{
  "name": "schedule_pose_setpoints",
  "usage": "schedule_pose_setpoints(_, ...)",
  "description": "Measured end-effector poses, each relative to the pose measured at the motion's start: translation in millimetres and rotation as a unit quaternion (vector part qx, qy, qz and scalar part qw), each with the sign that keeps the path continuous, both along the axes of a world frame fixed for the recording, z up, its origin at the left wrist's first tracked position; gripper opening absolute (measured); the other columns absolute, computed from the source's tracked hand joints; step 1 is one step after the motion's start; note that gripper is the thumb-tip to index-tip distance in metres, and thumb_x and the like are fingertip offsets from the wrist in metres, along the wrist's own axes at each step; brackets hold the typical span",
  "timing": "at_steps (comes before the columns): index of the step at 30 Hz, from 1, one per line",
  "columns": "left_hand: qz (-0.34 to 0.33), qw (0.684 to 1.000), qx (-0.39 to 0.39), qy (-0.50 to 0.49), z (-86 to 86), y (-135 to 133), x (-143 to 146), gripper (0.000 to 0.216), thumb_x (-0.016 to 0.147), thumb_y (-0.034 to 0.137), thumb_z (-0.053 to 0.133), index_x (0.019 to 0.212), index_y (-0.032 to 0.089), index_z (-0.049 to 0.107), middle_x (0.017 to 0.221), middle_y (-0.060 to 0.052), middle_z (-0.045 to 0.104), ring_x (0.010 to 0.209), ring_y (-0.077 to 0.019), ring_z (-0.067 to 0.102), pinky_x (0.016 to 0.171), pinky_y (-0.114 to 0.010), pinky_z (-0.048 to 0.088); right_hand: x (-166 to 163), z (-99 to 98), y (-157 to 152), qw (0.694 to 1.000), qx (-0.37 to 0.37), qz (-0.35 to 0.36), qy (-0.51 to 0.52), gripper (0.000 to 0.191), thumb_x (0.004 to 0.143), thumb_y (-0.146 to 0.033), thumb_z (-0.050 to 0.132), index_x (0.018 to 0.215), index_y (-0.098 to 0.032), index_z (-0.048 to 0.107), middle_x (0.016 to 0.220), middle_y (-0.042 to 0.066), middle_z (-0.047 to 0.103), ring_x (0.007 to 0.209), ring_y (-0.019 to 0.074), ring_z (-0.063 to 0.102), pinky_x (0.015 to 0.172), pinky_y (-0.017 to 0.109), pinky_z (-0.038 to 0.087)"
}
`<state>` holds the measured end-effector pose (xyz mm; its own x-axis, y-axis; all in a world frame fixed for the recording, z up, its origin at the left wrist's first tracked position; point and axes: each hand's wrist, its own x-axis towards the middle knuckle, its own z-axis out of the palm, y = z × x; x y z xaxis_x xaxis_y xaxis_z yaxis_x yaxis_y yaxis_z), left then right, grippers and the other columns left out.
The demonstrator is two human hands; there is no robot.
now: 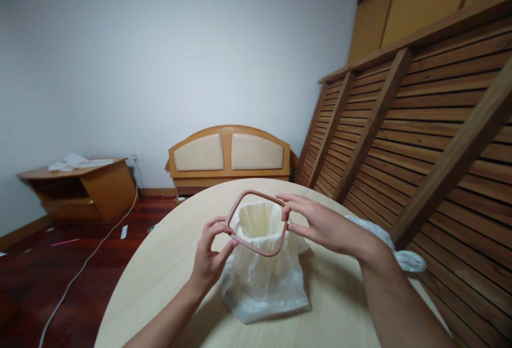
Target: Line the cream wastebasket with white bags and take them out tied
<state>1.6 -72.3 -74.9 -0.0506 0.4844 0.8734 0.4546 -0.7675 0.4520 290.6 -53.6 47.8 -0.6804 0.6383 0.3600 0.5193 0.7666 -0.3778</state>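
A brown, rounded-square rim ring (256, 249) is held tilted above a trash can lined with a white plastic bag (266, 284). My left hand (211, 252) pinches the ring's left side between thumb and fingers. On the opposite side, my right hand (316, 223) grips the ring the same way. The bag is folded over the can's mouth and hangs down around it onto the table. Through the ring the pale inside of the lined can (260, 220) shows. The can's outer wall is hidden under the bag.
The can stands on a round pale wooden table (160, 284). A crumpled white bag (410, 260) lies at the table's right edge, beside leaning slatted wooden panels (400, 124). Behind are a headboard (227, 151) and a low cabinet (108, 188). A white cable (96, 252) crosses the floor.
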Motion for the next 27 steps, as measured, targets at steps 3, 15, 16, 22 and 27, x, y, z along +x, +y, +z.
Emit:
schedule_pose_setpoints(3,0.013,0.999,0.018,0.029,3.8,-4.0,2.6,0.019,0.089,0.041,0.07,0.092,0.023,0.067,0.084,-0.004,0.068,0.1,-0.0243,0.063,0.086,-0.036,0.055,-6.3,-1.0,-3.0,0.999,0.034,0.003,0.004,0.017,0.085,-0.02,0.065,0.101,-0.023,0.065,0.146,0.009,0.054,0.143,0.0268,0.042,0.12,0.048,0.033)
schedule_pose_setpoints(15,0.044,0.993,0.066,0.09,9.2,-19.8,12.8,0.012,0.089,0.031,0.072,0.093,0.025,0.062,0.069,0.0,0.063,0.09,-0.0233,0.061,0.082,-0.034,0.051,-33.8,-17.4,-8.7,0.998,0.065,-0.006,-0.001,0.12,0.06,-0.061,0.086,0.157,-0.023,0.027,0.161,0.018,0.029,0.15,0.0358,0.025,0.121,0.054,0.026)
schedule_pose_setpoints(16,0.046,0.992,0.07,0.093,9.9,-20.6,13.5,0.012,0.089,0.031,0.072,0.092,0.025,0.062,0.067,0.001,0.063,0.09,-0.0233,0.061,0.082,-0.034,0.051,-36.4,-19.1,-8.0,0.998,0.07,-0.008,0.001,0.119,0.062,-0.06,0.086,0.158,-0.023,0.025,0.161,0.018,0.029,0.151,0.0356,0.025,0.121,0.054,0.026)
schedule_pose_setpoints(22,0.059,0.992,0.064,0.086,7.0,-16.7,13.1,0.023,0.095,0.027,0.063,0.118,0.024,0.059,0.095,-0.005,0.068,0.096,-0.0223,0.063,0.085,-0.036,0.054,-31.6,-21.2,4.3,0.995,0.096,-0.014,0.018,0.112,0.065,-0.049,0.085,0.157,-0.024,0.027,0.156,0.016,0.038,0.145,0.0346,0.033,0.12,0.053,0.028)
schedule_pose_setpoints(27,0.034,0.987,0.01,0.155,0.9,-11.6,13.0,0.038,0.098,0.023,0.056,0.135,0.027,0.053,0.135,-0.012,0.058,0.13,-0.0267,0.053,0.105,-0.047,0.049,-8.2,-17.6,18.3,0.992,0.109,-0.055,0.031,0.107,0.068,-0.05,0.083,0.155,-0.022,0.028,0.154,0.016,0.039,0.144,0.0335,0.034,0.12,0.053,0.029)
